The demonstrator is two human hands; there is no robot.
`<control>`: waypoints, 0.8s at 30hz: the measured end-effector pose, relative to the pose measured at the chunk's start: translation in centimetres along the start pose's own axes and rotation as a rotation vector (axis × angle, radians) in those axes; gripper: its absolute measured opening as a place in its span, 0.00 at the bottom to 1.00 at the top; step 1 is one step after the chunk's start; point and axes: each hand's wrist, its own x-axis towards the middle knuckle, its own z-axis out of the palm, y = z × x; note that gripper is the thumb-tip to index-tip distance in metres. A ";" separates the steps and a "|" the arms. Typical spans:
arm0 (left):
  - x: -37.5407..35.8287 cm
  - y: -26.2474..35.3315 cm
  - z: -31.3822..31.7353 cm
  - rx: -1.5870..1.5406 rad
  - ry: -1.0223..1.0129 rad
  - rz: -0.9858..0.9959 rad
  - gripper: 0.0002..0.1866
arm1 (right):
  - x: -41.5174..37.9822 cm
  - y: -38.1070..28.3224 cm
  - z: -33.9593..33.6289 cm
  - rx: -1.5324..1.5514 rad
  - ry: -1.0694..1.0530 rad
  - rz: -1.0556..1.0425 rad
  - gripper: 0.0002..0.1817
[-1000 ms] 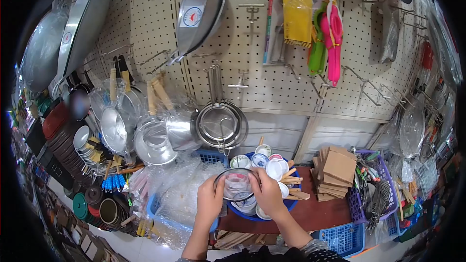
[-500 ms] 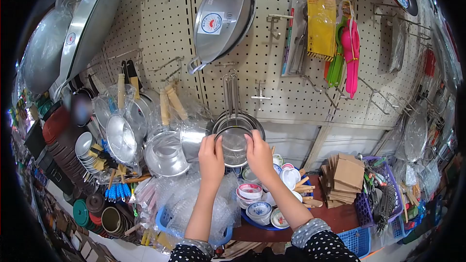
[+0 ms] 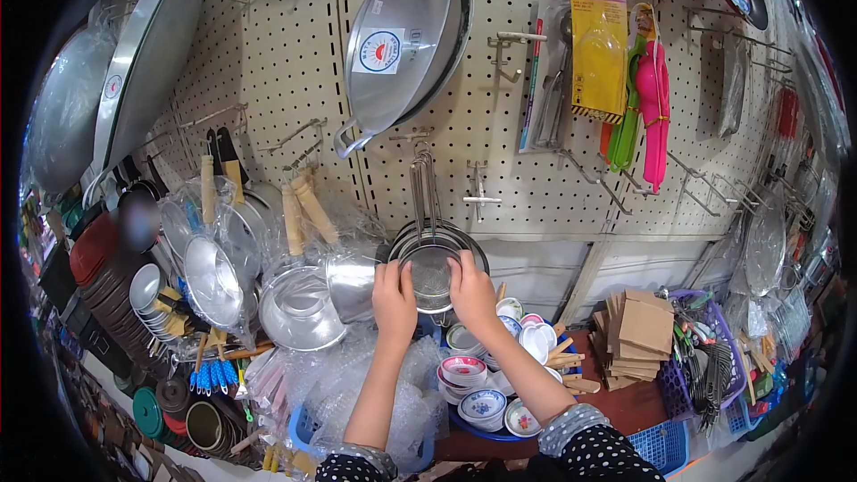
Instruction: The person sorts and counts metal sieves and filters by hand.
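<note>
A round mesh strainer [image 3: 432,278] hangs in front of several larger ones, their wire handles [image 3: 424,183] rising to a hook on the pegboard. My left hand [image 3: 394,305] pinches its rim on the left side, thumb pointing up along the edge. On the opposite side of the rim, my right hand [image 3: 473,295] grips with its thumb toward me. The fingertips of both hands are partly hidden behind the rim. Just left of my left hand is a shiny metal pot [image 3: 351,287].
A large metal wok [image 3: 402,54] hangs above the strainers. Below are stacked bowls [image 3: 483,404], a bubble-wrap heap [image 3: 375,393], cardboard pieces [image 3: 638,326] and a purple basket [image 3: 734,375] of utensils. Plastic-wrapped pans [image 3: 303,308] hang on the left. Bare hooks stick out at right.
The view has shifted slightly, so the wok and hanging tools sit lower in it. Both hands stay on the strainer's rim, which has barely moved.
</note>
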 end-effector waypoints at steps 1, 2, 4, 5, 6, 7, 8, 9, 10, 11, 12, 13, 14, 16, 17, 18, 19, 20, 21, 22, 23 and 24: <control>0.1 0.0 0.2 0.008 0.004 0.001 0.10 | 0.1 0.0 0.1 -0.028 0.001 0.007 0.08; 0.1 0.0 0.5 -0.001 0.051 0.009 0.10 | 0.1 0.2 0.4 -0.029 0.049 -0.030 0.09; 0.0 0.1 1.2 -0.019 0.146 0.027 0.10 | 0.0 0.2 0.8 -0.030 0.147 -0.103 0.12; 0.0 0.1 1.4 0.010 0.179 0.024 0.11 | 0.1 0.2 0.8 -0.077 0.162 -0.113 0.15; 0.0 0.1 1.6 0.039 0.212 0.023 0.11 | 0.2 -0.1 0.5 -0.126 0.178 -0.123 0.19; -0.1 0.1 1.8 0.067 0.244 0.022 0.12 | 0.2 -0.2 0.3 -0.175 0.195 -0.133 0.23; -0.2 0.0 2.1 0.112 0.227 0.015 0.13 | 0.1 0.0 0.3 -0.224 0.182 -0.148 0.26; -0.3 -0.1 2.3 0.156 0.208 0.010 0.14 | 0.2 0.2 0.4 -0.275 0.170 -0.163 0.29; -0.4 -0.4 2.6 0.199 0.191 0.007 0.15 | 0.3 0.4 0.3 -0.326 0.159 -0.177 0.32; -0.5 -1.1 3.0 0.239 0.226 0.064 0.17 | 0.3 0.4 0.3 -0.382 0.188 -0.193 0.33; -0.4 -1.1 3.0 0.250 0.222 0.061 0.17 | 0.3 0.4 0.2 -0.414 0.166 -0.184 0.32; -0.4 -1.1 3.0 0.264 0.216 0.057 0.18 | 0.4 0.4 0.1 -0.443 0.143 -0.174 0.31; -0.4 -1.1 3.0 0.279 0.210 0.054 0.18 | 0.5 0.4 0.1 -0.471 0.118 -0.164 0.30; -0.4 -1.2 3.3 0.311 0.218 0.054 0.18 | 0.9 1.0 0.3 -0.528 0.078 -0.157 0.32; -0.3 -1.4 3.5 0.327 0.221 0.057 0.18 | 1.2 1.2 0.5 -0.531 0.049 -0.145 0.33; -0.3 -1.6 3.7 0.342 0.227 0.058 0.18 | 1.5 1.3 0.6 -0.534 0.019 -0.134 0.34; -0.2 -1.7 3.9 0.362 0.240 0.080 0.18 | 1.6 1.4 0.9 -0.532 0.027 -0.137 0.35; -0.1 -1.8 4.0 0.382 0.252 0.103 0.19 | 1.8 1.5 1.1 -0.531 0.034 -0.139 0.35; -0.2 -1.9 4.0 0.402 0.264 0.126 0.19 | 1.8 1.6 1.3 -0.530 0.042 -0.141 0.36; -0.3 -2.0 4.0 0.399 0.237 0.103 0.20 | 1.7 1.7 1.4 -0.526 0.034 -0.148 0.37; -0.4 -1.9 3.9 0.396 0.210 0.082 0.21 | 1.7 1.7 1.3 -0.522 0.027 -0.154 0.37; -0.6 -1.8 3.9 0.392 0.181 0.061 0.22 | 1.6 1.8 1.2 -0.519 0.020 -0.160 0.38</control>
